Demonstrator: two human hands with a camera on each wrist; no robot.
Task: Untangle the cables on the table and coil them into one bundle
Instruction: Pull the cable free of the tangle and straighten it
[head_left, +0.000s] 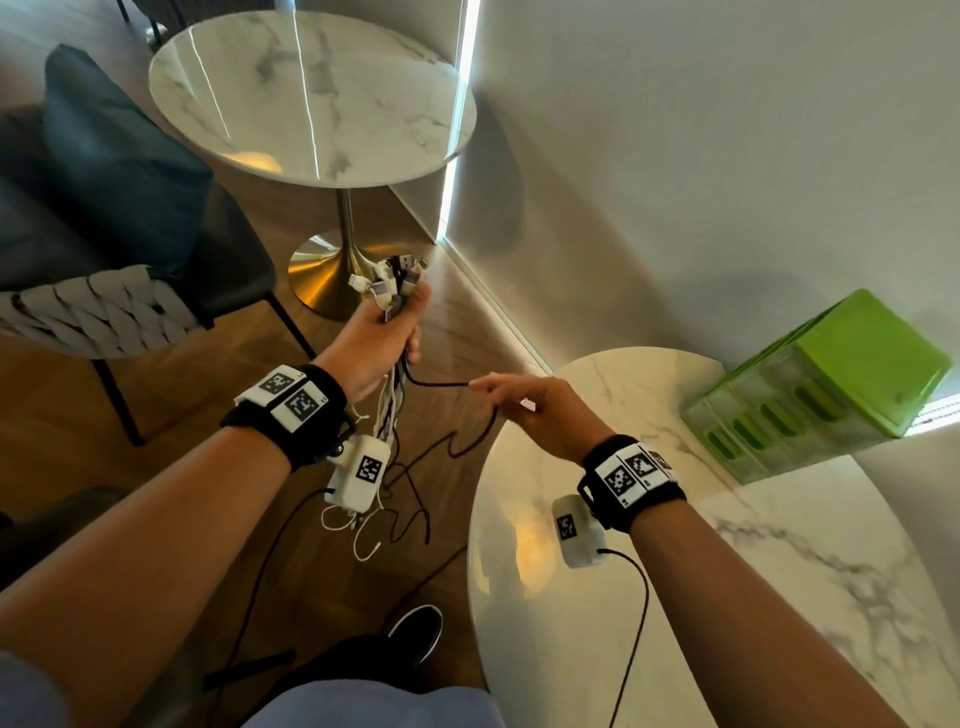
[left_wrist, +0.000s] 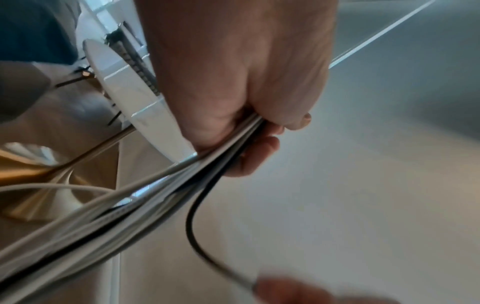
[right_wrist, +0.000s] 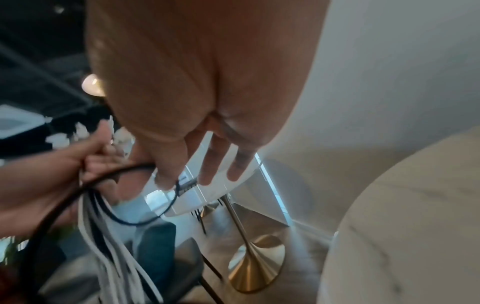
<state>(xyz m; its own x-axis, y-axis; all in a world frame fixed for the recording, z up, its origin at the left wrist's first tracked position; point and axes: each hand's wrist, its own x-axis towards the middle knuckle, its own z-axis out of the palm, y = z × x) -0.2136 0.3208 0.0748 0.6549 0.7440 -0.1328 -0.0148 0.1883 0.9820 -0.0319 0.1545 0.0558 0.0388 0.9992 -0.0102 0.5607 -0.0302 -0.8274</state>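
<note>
My left hand (head_left: 402, 325) grips a bundle of white and black cables (head_left: 392, 400) upright over the floor, with its plugs (head_left: 389, 278) fanned out above the fist. The loose ends hang below my wrist and trail on the wood. One black cable (head_left: 441, 384) leaves the bundle under the fist and runs right to my right hand (head_left: 475, 385), which pinches it between thumb and forefinger, the other fingers straight. In the left wrist view the left hand (left_wrist: 259, 127) clamps the cables (left_wrist: 155, 197). In the right wrist view the right hand (right_wrist: 161, 170) holds the black cable (right_wrist: 116, 172).
A round marble table (head_left: 779, 597) stands at lower right, against the wall, with a green plastic drawer box (head_left: 831, 384) on it. A second marble table (head_left: 311, 93) with a brass foot (head_left: 322, 275) is ahead. A dark chair (head_left: 130, 208) is at left, and my shoe (head_left: 415, 631) is below.
</note>
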